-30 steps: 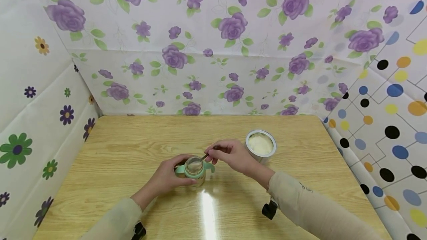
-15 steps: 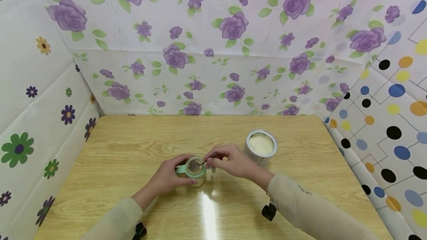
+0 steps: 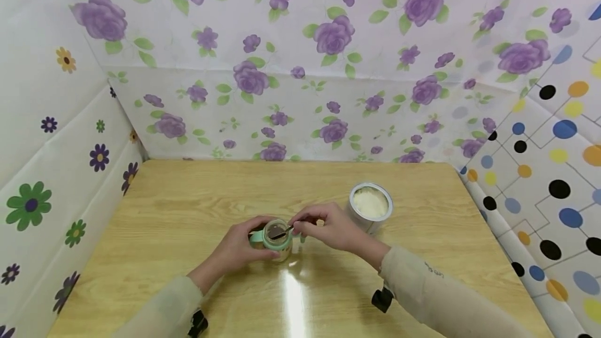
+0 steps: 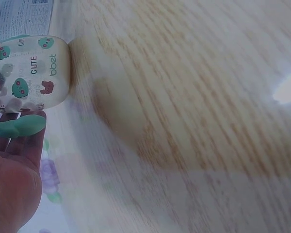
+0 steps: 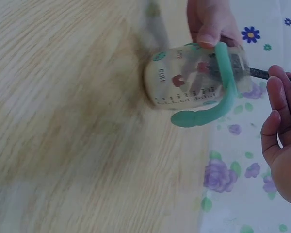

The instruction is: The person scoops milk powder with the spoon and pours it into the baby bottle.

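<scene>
Fingers (image 3: 257, 221) of L hand (image 3: 231, 249) curved wide round btl (image 4: 39, 75); R hand (image 3: 331, 229) pinches spoon (image 5: 258, 73), tip in btl.

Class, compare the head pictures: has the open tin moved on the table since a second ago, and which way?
No. Against the back edge of the table, the open tin keeps its place; both slide slightly rightward together in the picture.
</scene>
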`<control>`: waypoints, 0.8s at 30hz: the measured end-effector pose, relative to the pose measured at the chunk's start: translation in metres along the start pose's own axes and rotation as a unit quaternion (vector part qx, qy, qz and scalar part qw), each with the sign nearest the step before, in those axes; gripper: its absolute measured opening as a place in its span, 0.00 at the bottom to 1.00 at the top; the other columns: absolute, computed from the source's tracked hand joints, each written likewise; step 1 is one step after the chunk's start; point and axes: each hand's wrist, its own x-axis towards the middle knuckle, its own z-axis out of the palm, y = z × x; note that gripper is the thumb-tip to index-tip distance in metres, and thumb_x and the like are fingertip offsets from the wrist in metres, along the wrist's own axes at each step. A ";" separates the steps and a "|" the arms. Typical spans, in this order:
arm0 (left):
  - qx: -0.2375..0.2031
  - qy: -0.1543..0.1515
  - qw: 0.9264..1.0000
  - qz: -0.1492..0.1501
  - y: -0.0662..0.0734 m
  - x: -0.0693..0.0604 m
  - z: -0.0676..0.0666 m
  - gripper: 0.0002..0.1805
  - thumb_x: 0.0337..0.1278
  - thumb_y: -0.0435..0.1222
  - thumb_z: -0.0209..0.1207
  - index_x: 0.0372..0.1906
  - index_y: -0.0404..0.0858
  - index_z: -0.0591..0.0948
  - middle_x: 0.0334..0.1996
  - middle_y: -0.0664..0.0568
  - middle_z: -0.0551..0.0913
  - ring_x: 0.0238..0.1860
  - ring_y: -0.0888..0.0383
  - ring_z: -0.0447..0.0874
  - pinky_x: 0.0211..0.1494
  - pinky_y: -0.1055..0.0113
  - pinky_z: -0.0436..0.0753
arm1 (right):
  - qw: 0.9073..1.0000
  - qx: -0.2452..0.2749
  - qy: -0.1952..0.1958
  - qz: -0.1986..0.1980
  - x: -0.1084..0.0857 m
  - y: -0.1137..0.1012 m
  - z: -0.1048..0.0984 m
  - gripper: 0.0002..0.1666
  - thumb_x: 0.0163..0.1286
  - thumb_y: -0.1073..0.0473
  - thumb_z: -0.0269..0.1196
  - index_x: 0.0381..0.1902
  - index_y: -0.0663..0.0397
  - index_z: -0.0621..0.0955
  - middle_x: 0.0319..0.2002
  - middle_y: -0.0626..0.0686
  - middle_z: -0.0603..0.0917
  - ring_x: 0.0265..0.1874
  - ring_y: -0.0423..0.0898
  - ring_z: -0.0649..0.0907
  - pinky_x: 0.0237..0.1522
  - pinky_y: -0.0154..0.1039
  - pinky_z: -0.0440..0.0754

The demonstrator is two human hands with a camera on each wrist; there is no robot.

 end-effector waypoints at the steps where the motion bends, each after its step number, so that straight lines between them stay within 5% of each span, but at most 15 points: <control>1: -0.001 -0.002 1.000 -0.001 0.000 0.000 0.000 0.39 0.49 0.48 0.83 0.69 0.52 0.82 0.60 0.60 0.87 0.60 0.56 0.85 0.64 0.56 0.83 | 1.000 0.006 0.005 0.003 0.000 -0.001 0.000 0.12 0.83 0.61 0.62 0.52 0.59 0.90 0.39 0.49 0.93 0.38 0.58 0.89 0.42 0.41 0.87; 6: -0.001 -0.009 1.000 -0.002 0.000 0.002 0.000 0.39 0.50 0.51 0.82 0.70 0.55 0.81 0.61 0.61 0.86 0.60 0.56 0.85 0.63 0.56 0.83 | 0.997 0.056 0.045 0.033 -0.001 -0.005 -0.004 0.13 0.83 0.57 0.62 0.54 0.58 0.89 0.39 0.52 0.92 0.39 0.55 0.89 0.47 0.48 0.89; 11: 0.000 -0.009 1.000 -0.008 0.001 0.002 0.000 0.40 0.49 0.50 0.83 0.70 0.55 0.81 0.62 0.60 0.86 0.60 0.56 0.85 0.64 0.54 0.82 | 0.984 0.136 0.088 0.070 -0.001 -0.004 -0.007 0.16 0.83 0.54 0.62 0.54 0.61 0.89 0.40 0.60 0.92 0.38 0.57 0.88 0.48 0.51 0.89; 20: -0.005 -0.012 1.000 -0.015 0.002 0.001 0.000 0.41 0.50 0.50 0.83 0.71 0.52 0.80 0.62 0.54 0.86 0.61 0.50 0.85 0.64 0.52 0.82 | 0.934 0.295 0.167 0.109 -0.012 0.000 -0.022 0.20 0.85 0.58 0.59 0.56 0.75 0.83 0.34 0.48 0.92 0.34 0.41 0.87 0.43 0.35 0.87; 24: -0.002 -0.011 1.000 -0.007 0.002 0.001 -0.001 0.41 0.50 0.50 0.82 0.71 0.52 0.80 0.63 0.53 0.86 0.61 0.49 0.85 0.63 0.52 0.83 | 0.919 0.324 0.189 0.120 -0.023 -0.004 -0.041 0.16 0.85 0.57 0.58 0.52 0.64 0.87 0.34 0.47 0.92 0.33 0.39 0.87 0.43 0.33 0.87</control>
